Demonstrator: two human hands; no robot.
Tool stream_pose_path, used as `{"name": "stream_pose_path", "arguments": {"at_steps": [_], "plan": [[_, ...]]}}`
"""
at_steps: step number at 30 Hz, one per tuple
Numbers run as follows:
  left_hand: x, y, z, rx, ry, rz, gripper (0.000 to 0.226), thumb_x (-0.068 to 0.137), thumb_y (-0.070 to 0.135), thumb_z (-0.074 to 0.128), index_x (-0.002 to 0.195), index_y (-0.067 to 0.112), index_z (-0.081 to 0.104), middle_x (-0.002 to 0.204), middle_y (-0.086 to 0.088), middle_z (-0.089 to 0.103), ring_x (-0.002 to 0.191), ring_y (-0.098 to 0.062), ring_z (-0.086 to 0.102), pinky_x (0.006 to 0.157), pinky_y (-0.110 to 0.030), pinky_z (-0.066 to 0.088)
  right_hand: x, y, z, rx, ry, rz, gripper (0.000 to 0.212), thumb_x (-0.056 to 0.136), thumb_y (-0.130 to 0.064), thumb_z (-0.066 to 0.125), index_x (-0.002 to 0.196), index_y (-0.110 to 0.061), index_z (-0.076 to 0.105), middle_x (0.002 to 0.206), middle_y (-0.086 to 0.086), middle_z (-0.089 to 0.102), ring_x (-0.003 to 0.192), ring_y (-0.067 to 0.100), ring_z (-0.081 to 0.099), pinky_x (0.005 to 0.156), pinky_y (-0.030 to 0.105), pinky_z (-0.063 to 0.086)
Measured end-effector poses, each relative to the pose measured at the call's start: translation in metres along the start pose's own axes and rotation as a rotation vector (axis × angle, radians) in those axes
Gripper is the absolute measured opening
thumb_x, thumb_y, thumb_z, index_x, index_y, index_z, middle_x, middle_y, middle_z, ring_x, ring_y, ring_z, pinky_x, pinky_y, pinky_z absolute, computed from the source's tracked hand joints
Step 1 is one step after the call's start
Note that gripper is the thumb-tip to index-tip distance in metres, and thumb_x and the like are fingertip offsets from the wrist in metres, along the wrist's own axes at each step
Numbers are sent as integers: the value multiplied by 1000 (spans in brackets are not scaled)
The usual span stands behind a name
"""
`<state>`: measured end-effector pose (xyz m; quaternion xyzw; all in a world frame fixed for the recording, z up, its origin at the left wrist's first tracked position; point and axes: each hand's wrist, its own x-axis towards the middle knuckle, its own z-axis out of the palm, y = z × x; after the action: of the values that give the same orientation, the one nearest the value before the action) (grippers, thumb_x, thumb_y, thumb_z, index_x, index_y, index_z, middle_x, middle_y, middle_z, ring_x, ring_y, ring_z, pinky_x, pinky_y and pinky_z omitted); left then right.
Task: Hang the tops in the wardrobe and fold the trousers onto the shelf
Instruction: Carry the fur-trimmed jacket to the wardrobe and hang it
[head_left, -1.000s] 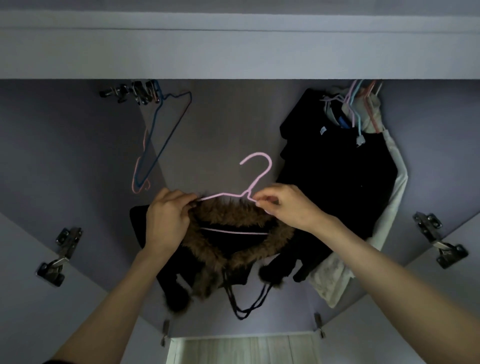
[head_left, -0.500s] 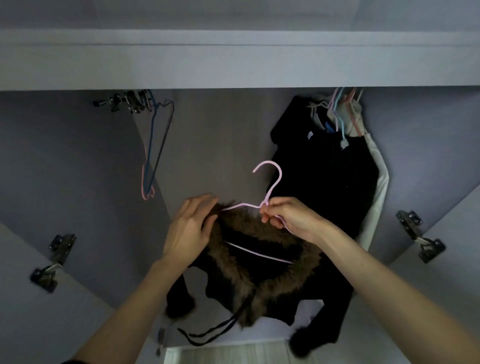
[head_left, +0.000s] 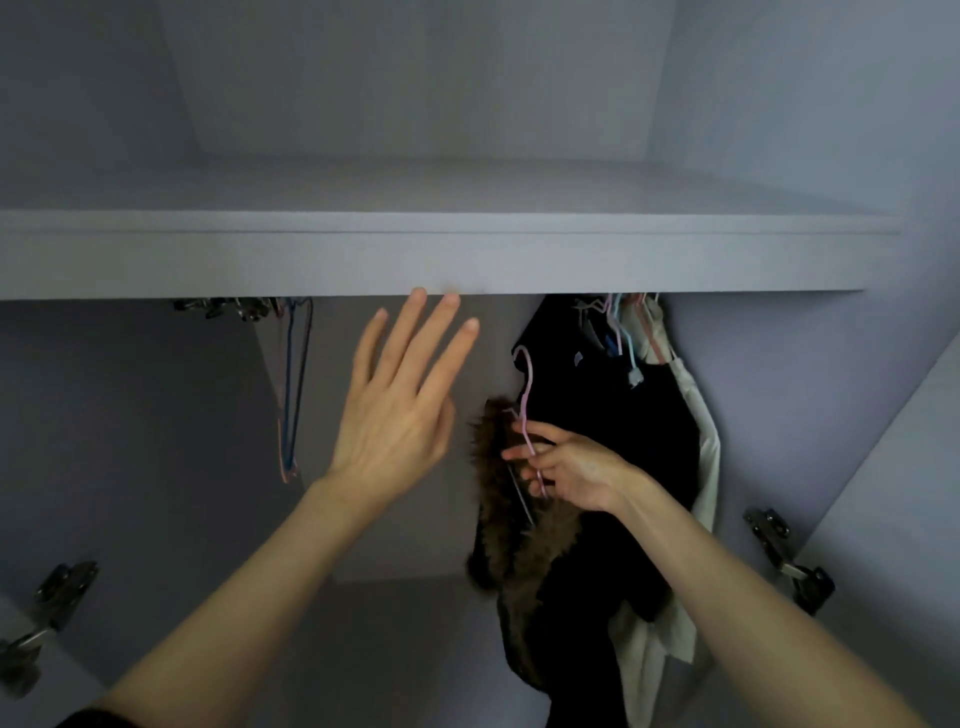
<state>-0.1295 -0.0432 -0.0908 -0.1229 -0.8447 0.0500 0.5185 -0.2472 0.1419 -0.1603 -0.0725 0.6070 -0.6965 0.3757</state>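
Note:
My right hand (head_left: 566, 467) grips the neck of a pink wire hanger (head_left: 527, 384), its hook pointing up towards the rail. A black top with a brown fur collar (head_left: 511, 519) hangs from that hanger, turned edge-on and dangling below my hand. My left hand (head_left: 400, 400) is raised with fingers spread and holds nothing; its fingertips reach the lower edge of the shelf (head_left: 415, 260). The rail itself is hidden behind the shelf's front edge.
Black and white garments (head_left: 649, 426) hang on coloured hangers at the right, just behind the held top. Bare blue and pink hangers (head_left: 293, 395) and metal clips (head_left: 228, 307) hang at the left. Door hinges (head_left: 784, 561) sit on both open doors.
My left hand let go of the fur-collared top and rose open towards the shelf. My right hand carried the hanger right, against the hanging clothes. The view tilted upward.

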Motion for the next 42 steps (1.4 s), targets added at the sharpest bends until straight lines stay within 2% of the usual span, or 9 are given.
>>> {"name": "stream_pose_path", "arguments": {"at_steps": [3, 8, 14, 18, 31, 34, 36, 39, 42], "plan": [[20, -4, 5, 140, 1, 8, 72, 78, -2, 50, 144, 7, 25, 151, -15, 23, 141, -35, 14, 114, -55, 6, 11, -14, -4, 13, 12, -83, 49, 91, 14, 38, 132, -13, 40, 105, 12, 64, 61, 14, 62, 45, 20, 43], [30, -9, 16, 234, -68, -41, 92, 70, -5, 63, 147, 11, 14, 155, -13, 10, 141, -36, 5, 111, -57, 0, 29, -26, -25, 112, 41, -206, 40, 94, 11, 35, 133, 3, 40, 136, 19, 49, 100, 25, 62, 51, 15, 46], [30, -15, 27, 291, -80, -48, 99, 71, -3, 63, 149, 16, 4, 155, -8, 0, 142, -29, -19, 112, -54, -11, 46, -45, -45, 295, 70, -249, 44, 98, 6, 33, 140, -6, 36, 107, 10, 65, 94, 23, 64, 68, 29, 58], [28, -15, 33, 345, -73, -48, 102, 73, 1, 60, 149, 18, -6, 154, -4, -26, 141, -29, -22, 112, -53, -13, 58, -69, -55, 313, 67, -302, 46, 98, 5, 33, 143, -8, 32, 123, 14, 59, 100, 27, 62, 82, 40, 51], [27, -21, 42, 404, 5, -19, 107, 70, 1, 64, 150, 19, -5, 156, -4, -19, 143, -30, -16, 114, -54, -8, 106, -112, -71, 194, 314, -372, 45, 100, -4, 38, 145, -6, 29, 138, 23, 46, 125, 37, 48, 96, 41, 41], [28, -20, 41, 408, -9, -30, 107, 71, 1, 63, 150, 19, -7, 155, -4, -21, 142, -29, -18, 114, -55, -7, 113, -110, -69, 151, 474, -366, 36, 102, -6, 34, 137, 1, 39, 132, 28, 50, 119, 39, 53, 87, 38, 46], [28, -21, 40, 415, -18, -43, 107, 72, 1, 63, 149, 19, -8, 154, -4, -23, 142, -29, -20, 113, -55, -7, 115, -110, -66, 121, 605, -361, 32, 101, -6, 34, 128, 6, 46, 126, 29, 55, 110, 38, 59, 69, 29, 51], [28, -16, 39, 386, -33, -74, 109, 70, 0, 64, 149, 19, -9, 154, -5, -24, 141, -30, -20, 113, -55, -9, 112, -111, -72, 84, 670, -369, 31, 98, -1, 40, 125, 10, 48, 122, 29, 57, 73, 29, 62, 42, 16, 46], [28, -5, 38, 332, -69, -136, 108, 71, 1, 64, 149, 17, -8, 154, -5, -23, 142, -31, -18, 112, -56, -11, 109, -110, -72, -86, 749, -343, 31, 92, 2, 48, 122, 7, 54, 108, 17, 61, 52, 8, 59, 48, 16, 46]]}}
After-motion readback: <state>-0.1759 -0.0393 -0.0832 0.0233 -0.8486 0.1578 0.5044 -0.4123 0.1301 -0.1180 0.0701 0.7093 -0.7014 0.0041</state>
